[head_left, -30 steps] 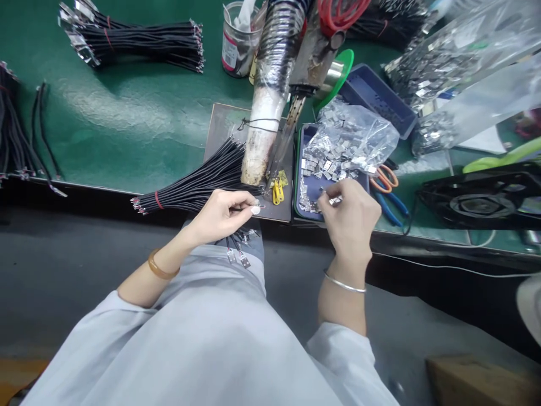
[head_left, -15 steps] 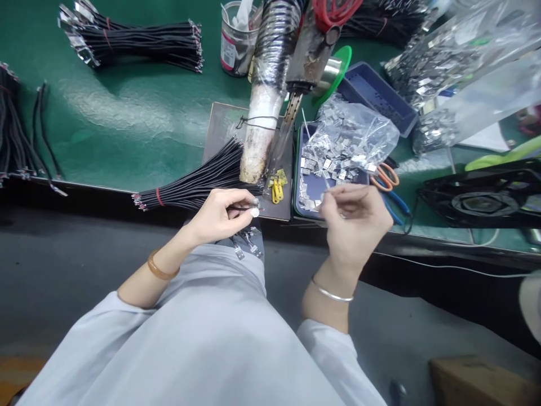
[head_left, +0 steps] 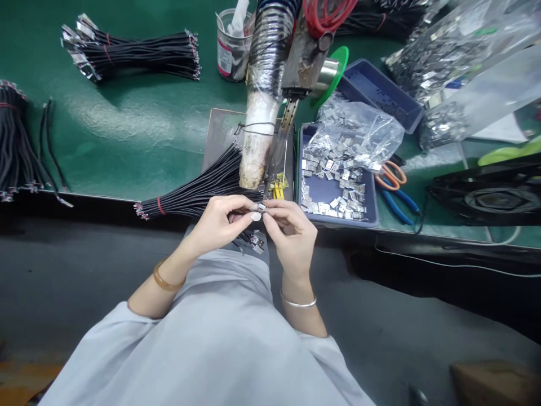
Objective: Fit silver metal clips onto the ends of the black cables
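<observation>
My left hand pinches the end of a thin black wire just in front of the bench edge. My right hand meets it, fingertips pressed on a small metal clip at the wire's tip. Several finished wires with clips hang below my hands over my lap. A bundle of black wires tied with a red band lies on a dark plate just behind my hands. A blue tray of loose metal clips sits to the right.
A foil-wrapped duct stands over the plate. More wire bundles lie at the back left and far left. Orange-and-blue scissors, a bag of clips, a tin can and a black fan surround the tray.
My right hand left the blue tray and moved left to meet my left hand at the wire end. The left hand stayed in place.
</observation>
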### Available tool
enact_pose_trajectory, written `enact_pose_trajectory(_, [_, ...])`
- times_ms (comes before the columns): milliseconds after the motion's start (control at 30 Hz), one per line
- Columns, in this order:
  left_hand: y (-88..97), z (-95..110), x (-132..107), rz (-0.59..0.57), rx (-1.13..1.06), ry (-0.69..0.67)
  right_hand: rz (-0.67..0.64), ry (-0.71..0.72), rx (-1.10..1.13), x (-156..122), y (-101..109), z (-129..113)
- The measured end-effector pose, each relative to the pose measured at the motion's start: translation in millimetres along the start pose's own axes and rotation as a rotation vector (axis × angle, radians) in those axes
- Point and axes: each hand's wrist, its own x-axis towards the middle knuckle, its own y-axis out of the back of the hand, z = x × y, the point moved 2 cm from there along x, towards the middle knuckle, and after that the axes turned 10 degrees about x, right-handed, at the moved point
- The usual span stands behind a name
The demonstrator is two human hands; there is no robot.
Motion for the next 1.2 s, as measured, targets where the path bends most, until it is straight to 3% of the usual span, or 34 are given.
enact_pose_trajectory(133, [0.1,-2.4,-0.4,-0.011,0.03,-0.06,-0.011,0.02,-0.031,-1.8,-1.1,-0.5])
enact_pose_trajectory(300, [-1.8,-5.6,-1.1,-0.019,0.103,-0.174,0.0,0.226,-0.303,-2.7,-1.1,-8.6])
enact_pose_trajectory(367, [-2.5,-6.2,-1.7,-0.035,0.108,-0.177,-0.009,0.222,-0.288,-2.3,-1.4,-8.9])
enact_pose_trajectory(533, [-1.3,-6.2,-2.2,-0.063,0.03,-0.01,0.009,0.139,-0.174,-2.7,-2.6,-3.3])
enact_pose_trajectory(700, [-4.0,-6.1,0.8,-0.027,-0.23,0.195,0.179,0.455,-0.363,-8.2,1.9,-8.4])
enact_pose_trajectory(800, [-8.4,-4.3,2.7,0.028,-0.31,0.278,0.134,0.635,-0.452,-11.2,1.3,-11.9])
enact_pose_trajectory(867, [-11.0,-1.9,3.7,0.039,-0.324,0.311,0.08,0.683,-0.496,-10.7,-0.3,-12.1])
enact_pose_trajectory(1067, [-13.0,5.0,5.8,0.058,-0.36,0.374,0.194,0.617,-0.49,-2.6,2.6,-11.1])
enact_pose_trajectory(1200, [-14.3,6.5,5.6,0.086,-0.366,0.372,0.104,0.629,-0.455,-4.4,1.9,-13.5])
